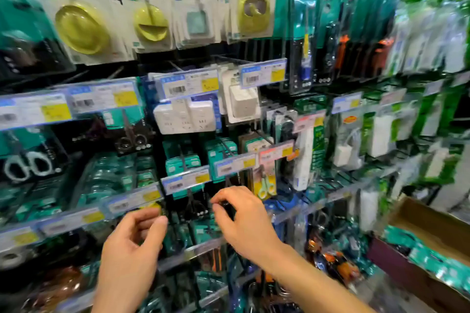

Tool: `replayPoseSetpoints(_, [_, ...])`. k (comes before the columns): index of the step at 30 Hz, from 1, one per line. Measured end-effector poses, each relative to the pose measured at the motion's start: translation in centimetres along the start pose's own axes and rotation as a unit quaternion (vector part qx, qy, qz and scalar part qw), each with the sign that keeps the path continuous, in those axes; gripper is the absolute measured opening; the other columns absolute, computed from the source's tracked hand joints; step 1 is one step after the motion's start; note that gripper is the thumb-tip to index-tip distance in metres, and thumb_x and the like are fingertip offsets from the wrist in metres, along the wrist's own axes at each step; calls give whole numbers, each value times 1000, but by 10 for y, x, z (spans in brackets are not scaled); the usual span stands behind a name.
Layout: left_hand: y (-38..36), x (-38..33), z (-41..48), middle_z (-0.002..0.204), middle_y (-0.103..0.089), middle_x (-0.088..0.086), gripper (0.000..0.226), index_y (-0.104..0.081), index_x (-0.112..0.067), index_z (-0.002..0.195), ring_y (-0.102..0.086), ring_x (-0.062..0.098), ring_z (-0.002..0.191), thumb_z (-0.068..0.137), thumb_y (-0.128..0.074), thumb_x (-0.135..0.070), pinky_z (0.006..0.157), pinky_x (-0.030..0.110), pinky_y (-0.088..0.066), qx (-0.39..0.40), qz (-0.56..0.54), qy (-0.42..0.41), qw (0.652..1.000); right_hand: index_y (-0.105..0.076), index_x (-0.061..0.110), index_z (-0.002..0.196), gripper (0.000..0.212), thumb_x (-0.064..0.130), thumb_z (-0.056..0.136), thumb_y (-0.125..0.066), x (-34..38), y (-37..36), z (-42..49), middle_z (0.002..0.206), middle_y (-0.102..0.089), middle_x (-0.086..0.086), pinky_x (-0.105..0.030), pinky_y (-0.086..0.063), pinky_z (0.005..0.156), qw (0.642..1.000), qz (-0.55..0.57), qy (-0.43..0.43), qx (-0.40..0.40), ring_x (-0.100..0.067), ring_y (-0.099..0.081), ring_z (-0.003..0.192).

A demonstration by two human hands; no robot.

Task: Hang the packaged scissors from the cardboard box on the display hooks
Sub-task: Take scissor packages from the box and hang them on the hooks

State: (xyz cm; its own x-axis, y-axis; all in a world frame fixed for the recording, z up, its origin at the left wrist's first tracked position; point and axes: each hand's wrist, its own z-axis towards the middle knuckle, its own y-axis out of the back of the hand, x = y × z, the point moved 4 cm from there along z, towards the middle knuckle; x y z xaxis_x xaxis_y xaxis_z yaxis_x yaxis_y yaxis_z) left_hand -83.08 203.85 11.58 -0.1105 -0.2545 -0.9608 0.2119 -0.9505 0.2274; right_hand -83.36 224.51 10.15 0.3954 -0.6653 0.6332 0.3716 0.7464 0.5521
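Right hand [244, 221] pinches a dark, blurred package [228, 207]; left hand [134, 239] curls, its hold unclear; cardboard box [432, 226] cut off right.

in the lower middle of the frame, the right hand [244, 221] pinches a small dark thing [227, 207] before the hanging scissors packs [195, 207]. the left hand [134, 236] curls beside it, under a price tag [132, 202]. the cardboard box [432, 220] sits at lower right.
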Motion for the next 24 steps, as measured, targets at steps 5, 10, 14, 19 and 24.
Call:
replayPoseSetpoints(5, [-68, 58, -55, 79, -72, 14, 9, -70, -5, 96, -62, 9, 55, 87, -71, -4, 44, 11, -45, 256, 71, 101, 959, -68, 21, 106, 15, 26, 98, -56, -60, 40, -76, 105, -69, 4, -24, -40, 86, 988, -71, -124, 54, -12, -55, 104])
replayPoseSetpoints(10, [-130, 83, -109, 83, -71, 5, 14, -69, -11, 100, -57, 0, 51, 88, -75, -15, 51, 12, -45, 404, 161, 76, 897, -68, 19, 107, 16, 26, 98, -57, -117, 105, -162, 87, -63, 7, -27, -38, 72, 953, -135, -260, 71, -14, -54, 80])
replayPoseSetpoints(14, [-193, 69, -136, 91, -73, -2, 23, -68, -27, 98, -65, 12, 80, 82, -78, -41, 77, 28, -51, 430, 216, -22, 876, -67, 25, 98, 13, 31, 89, -60, -166, 153, -227, 92, -73, 0, -33, -50, 73, 914, -190, -357, 41, -26, -68, 91])
replayPoseSetpoints(19, [-279, 51, -174, 77, -63, -6, 26, -67, -20, 102, -57, 12, 71, 89, -70, -41, 68, 28, -44, 460, 244, -67, 851, -69, 22, 95, 11, 26, 88, -62, -228, 208, -285, 96, -74, -6, -37, -49, 76, 883, -211, -418, 42, -31, -68, 97])
replayPoseSetpoints(24, [-389, 37, -208, 76, -54, -3, 25, -61, -13, 96, -51, 17, 75, 93, -65, -37, 63, 29, -37, 471, 271, -85, 836, -68, 22, 102, 14, 26, 89, -62, -299, 265, -302, 105, -73, -7, -36, -51, 84, 875, -203, -436, 58, -30, -66, 103])
